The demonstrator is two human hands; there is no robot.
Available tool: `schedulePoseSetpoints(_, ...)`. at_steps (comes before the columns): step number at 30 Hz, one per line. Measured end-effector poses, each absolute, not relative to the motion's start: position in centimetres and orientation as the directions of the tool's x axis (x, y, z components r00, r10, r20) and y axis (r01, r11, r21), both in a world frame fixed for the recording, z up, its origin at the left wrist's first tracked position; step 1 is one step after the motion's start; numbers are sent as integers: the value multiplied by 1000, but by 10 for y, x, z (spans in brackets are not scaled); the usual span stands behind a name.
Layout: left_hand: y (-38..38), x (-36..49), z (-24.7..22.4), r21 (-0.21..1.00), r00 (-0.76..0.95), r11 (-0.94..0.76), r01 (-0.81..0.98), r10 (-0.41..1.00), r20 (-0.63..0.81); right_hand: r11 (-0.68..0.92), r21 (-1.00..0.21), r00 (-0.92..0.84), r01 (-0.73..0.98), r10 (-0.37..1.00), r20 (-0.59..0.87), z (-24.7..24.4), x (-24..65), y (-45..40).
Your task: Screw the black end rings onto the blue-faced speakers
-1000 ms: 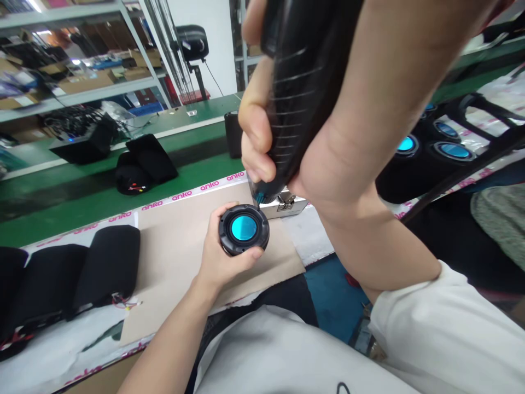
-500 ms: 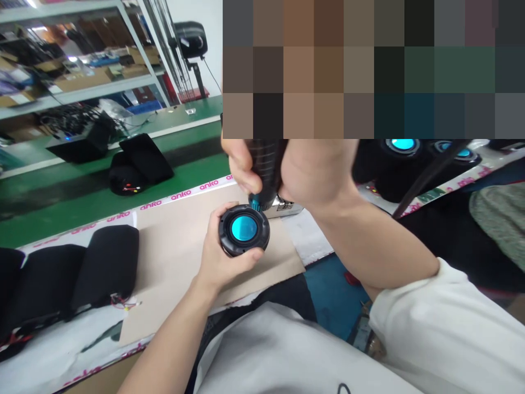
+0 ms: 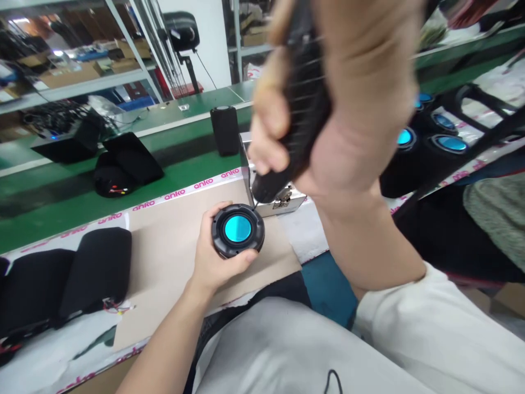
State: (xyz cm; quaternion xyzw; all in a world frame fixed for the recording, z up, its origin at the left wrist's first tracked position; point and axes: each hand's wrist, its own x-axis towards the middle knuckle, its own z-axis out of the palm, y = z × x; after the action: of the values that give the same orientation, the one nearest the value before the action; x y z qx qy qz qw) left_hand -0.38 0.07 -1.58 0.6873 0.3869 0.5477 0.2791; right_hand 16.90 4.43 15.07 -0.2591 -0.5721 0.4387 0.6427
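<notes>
My left hand (image 3: 209, 257) is wrapped around the rim of a black round speaker (image 3: 238, 229) with a shiny blue centre that faces up. Fingers lie on its far left side and the thumb on its near right side. Above it, my right hand (image 3: 356, 115), slightly blurred, is closed around a black power screwdriver (image 3: 307, 98), held tilted. The thin bit points down at the speaker's upper right rim; whether it touches, I cannot tell. Beneath the speaker lies a brown cardboard sheet (image 3: 164, 262).
Several black speaker bodies (image 3: 98, 268) with loose wires lie at left. A silver metal box (image 3: 287, 202) stands behind the screwdriver. Across the green belt (image 3: 184, 158) are a black upright speaker (image 3: 225, 130) and other black parts. More blue-centred speakers (image 3: 449, 143) stand at right.
The screwdriver and my right hand have risen towards the camera and tilted, so the thin bit now shows beside the rim. My left hand still holds the speaker; the view has shifted slightly.
</notes>
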Motion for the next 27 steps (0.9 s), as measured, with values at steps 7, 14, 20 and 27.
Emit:
schedulePoseSetpoints(7, 1, -4, -17, 807, 83, -544, 230, 837, 540, 512, -845, 170, -156, 856, 488, 98, 212, 75)
schedulePoseSetpoints(14, 3, -5, -18, 802, 82, -559, 210, 827, 556, 557, -803, 136, -210, 830, 540, 71, 200, 92)
schedulePoseSetpoints(20, 2, -4, -20, 810, 88, -553, 197, 832, 547, 585, -782, 182, -216, 811, 556, 75, 205, 86)
schedulePoseSetpoints(27, 2, -4, -19, 811, 89, -549, 204, 835, 543, 603, -773, 198, -196, 796, 571, 72, 198, 96)
